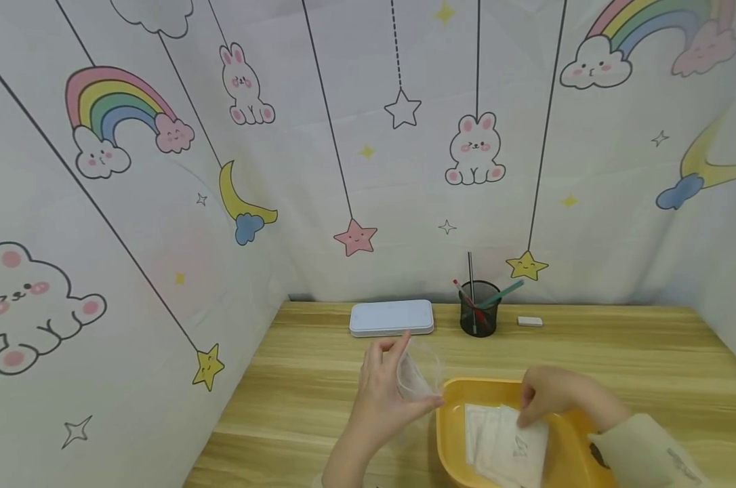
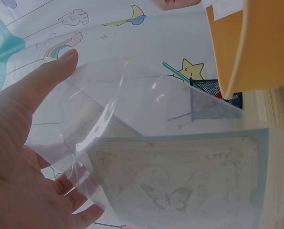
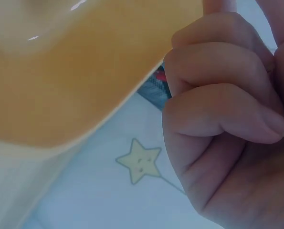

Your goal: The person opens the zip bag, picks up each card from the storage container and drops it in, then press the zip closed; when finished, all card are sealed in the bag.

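My left hand (image 1: 380,390) holds a clear plastic bag (image 1: 418,379), with thumb and fingers spread at its rounded mouth. In the left wrist view, a pale card with a butterfly print (image 2: 180,176) shows inside or behind the clear film; I cannot tell which. Several whitish paper packets (image 1: 486,440) lie overlapping in a yellow basin (image 1: 444,444). Over the basin, my right hand (image 1: 551,393) pinches the top edge of the front packet (image 1: 520,454), which bears a small dark print. The right wrist view shows curled fingers (image 3: 213,109), but their tips' hold is out of frame.
Behind the hands, a white case (image 1: 392,317) lies on the wooden table (image 1: 295,379). A black mesh cup (image 1: 479,318) with pens and a white eraser (image 1: 529,321) stand to its right. A dark round item (image 1: 598,455) shows partly beside the right sleeve. Printed cloth surrounds the table.
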`<control>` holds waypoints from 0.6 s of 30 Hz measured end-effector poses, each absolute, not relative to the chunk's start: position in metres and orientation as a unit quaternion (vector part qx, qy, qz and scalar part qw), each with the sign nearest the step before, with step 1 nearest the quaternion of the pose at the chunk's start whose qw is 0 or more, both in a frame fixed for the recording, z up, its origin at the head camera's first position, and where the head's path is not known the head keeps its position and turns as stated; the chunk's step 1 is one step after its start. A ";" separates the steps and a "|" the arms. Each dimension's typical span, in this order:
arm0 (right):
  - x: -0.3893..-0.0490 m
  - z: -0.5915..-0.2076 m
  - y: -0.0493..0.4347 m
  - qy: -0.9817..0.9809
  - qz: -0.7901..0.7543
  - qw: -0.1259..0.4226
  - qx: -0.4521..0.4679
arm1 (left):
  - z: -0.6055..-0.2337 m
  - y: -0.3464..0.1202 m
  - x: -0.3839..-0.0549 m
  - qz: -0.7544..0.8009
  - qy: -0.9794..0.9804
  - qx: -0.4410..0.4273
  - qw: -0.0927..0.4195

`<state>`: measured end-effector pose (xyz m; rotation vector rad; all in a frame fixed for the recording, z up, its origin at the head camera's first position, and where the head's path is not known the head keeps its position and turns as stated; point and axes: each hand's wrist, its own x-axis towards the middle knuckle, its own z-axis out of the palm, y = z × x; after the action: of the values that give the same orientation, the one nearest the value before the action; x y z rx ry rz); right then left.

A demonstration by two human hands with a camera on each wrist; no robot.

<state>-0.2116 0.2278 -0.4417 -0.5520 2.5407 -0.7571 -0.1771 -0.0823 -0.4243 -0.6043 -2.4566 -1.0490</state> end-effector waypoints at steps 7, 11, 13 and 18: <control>-0.217 -0.437 0.235 0.913 -0.296 0.174 -0.219 | -0.423 -0.082 -0.177 -0.381 -0.879 -0.213 0.194; -0.222 -0.432 0.238 0.902 -0.334 0.142 -0.233 | -0.422 -0.083 -0.176 -0.384 -0.881 -0.208 0.183; -0.224 -0.428 0.239 0.900 -0.354 0.130 -0.219 | -0.422 -0.083 -0.176 -0.384 -0.881 -0.207 0.181; -0.220 -0.412 0.234 0.886 -0.424 0.092 -0.161 | -0.423 -0.083 -0.176 -0.382 -0.881 -0.207 0.186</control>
<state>-0.2205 0.2341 -0.4122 -0.4769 2.6327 -1.2601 -0.1759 -0.0825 -0.4228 -0.5825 -2.4824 -1.0748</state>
